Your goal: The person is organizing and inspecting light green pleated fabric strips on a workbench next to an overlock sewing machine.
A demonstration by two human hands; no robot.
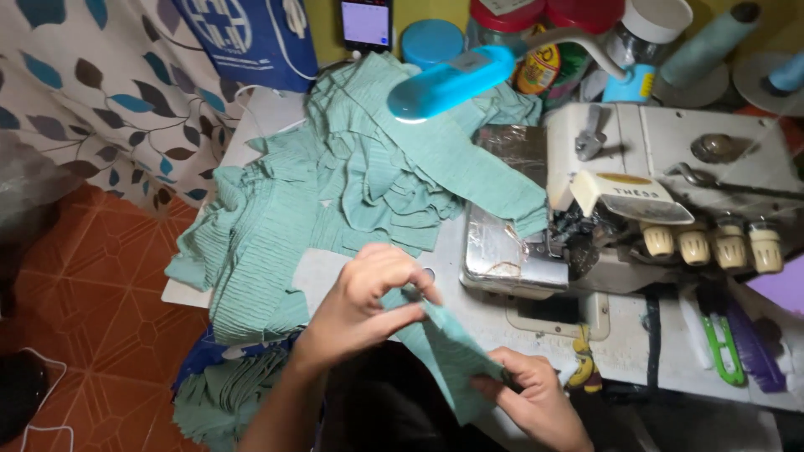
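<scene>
My left hand (368, 297) pinches the upper end of a strip of mint-green ribbed fabric (448, 347) near the front of the table. My right hand (536, 393) grips the lower end of the same strip, close to my body. The strip runs slanted between the two hands. Behind them a large pile of the same green fabric pieces (360, 180) covers the left half of the white table (494, 322). A white overlock sewing machine (636, 192) stands to the right of the hands.
A blue clip lamp (448, 82) hangs over the pile. Jars and thread cones (712, 38) line the back. Green thread snips (724, 351) and a purple brush (754, 347) lie at the right. More green fabric (226, 398) hangs low at left above orange floor tiles (109, 310).
</scene>
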